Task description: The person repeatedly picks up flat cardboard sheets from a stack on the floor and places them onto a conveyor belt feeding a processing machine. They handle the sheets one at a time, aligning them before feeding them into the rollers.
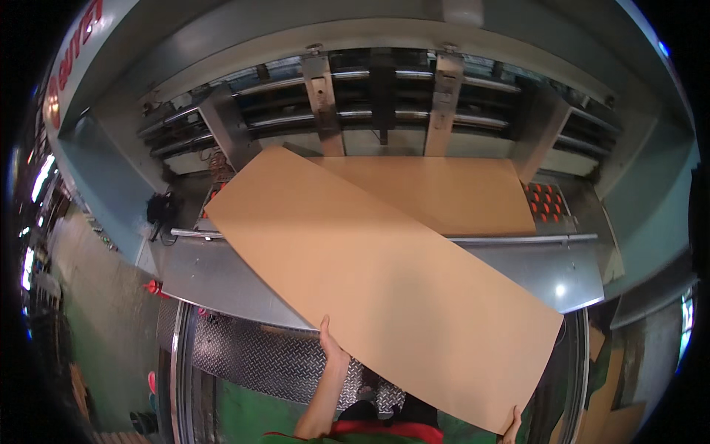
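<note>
2 cardboard sheets (392, 277), 2 grips (333, 345), 2 orange-dotted panels (546, 203).

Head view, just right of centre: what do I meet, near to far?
Large angled brown cardboard sheet gripped by left hand and right hand → long round silver metal rod → flat brown rectangular cardboard → upright silver metal bracket.

Shows patterned metal plating (248, 355) below, greenish floor (103, 277) far left, a small red object (153, 287) near the plating.
</note>
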`<state>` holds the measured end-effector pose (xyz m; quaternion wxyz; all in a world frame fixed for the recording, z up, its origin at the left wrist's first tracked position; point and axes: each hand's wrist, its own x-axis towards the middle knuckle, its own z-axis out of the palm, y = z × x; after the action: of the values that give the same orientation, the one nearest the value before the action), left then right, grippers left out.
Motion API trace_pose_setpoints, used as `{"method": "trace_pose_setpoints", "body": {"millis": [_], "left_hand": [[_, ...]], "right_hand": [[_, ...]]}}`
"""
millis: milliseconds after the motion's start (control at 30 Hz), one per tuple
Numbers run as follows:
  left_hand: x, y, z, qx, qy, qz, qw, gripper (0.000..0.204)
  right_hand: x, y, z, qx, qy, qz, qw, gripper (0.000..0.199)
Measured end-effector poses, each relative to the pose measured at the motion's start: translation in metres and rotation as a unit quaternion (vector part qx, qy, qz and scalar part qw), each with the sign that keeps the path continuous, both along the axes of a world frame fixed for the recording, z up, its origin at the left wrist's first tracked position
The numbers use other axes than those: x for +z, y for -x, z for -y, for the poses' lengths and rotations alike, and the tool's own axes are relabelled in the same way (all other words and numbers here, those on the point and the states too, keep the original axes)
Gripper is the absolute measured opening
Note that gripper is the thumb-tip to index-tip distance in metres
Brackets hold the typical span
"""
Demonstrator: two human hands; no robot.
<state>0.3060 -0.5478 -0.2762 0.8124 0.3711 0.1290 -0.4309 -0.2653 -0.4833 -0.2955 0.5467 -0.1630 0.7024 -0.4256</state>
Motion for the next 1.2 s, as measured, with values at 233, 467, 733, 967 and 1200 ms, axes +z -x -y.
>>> {"method": "trace_pose_setpoints", "body": {"millis": [233, 467, 733, 967, 1200], "left_hand": [[0.036, -0.009, 0.148, 0.131, -0.104, 0.004, 0.986, 0.068], [0.038, -0.009, 0.285, 0.172, -0.172, -0.010, 0.970, 0.075], [-0.024, -0.030, 0.391, 0.094, -0.008, -0.008, 0.995, 0.062], [-0.033, -0.021, 0.446, 0.162, -0.048, -0.007, 0.986, 0.064], [-0.055, -0.022, 0.439, 0.190, -0.037, -0.039, 0.980, 0.058]], "right_hand": [[0.060, 0.009, 0.283, 0.193, -0.011, -0.063, 0.979, 0.084], [0.109, -0.028, 0.536, 0.347, 0.002, -0.081, 0.934, 0.086], [0.114, -0.058, 0.721, 0.356, 0.012, -0.139, 0.924, 0.094], [0.007, -0.059, 0.784, 0.400, 0.123, 0.066, 0.906, 0.073], [-0.013, -0.068, 0.775, 0.403, 0.042, 0.066, 0.912, 0.071]]}}
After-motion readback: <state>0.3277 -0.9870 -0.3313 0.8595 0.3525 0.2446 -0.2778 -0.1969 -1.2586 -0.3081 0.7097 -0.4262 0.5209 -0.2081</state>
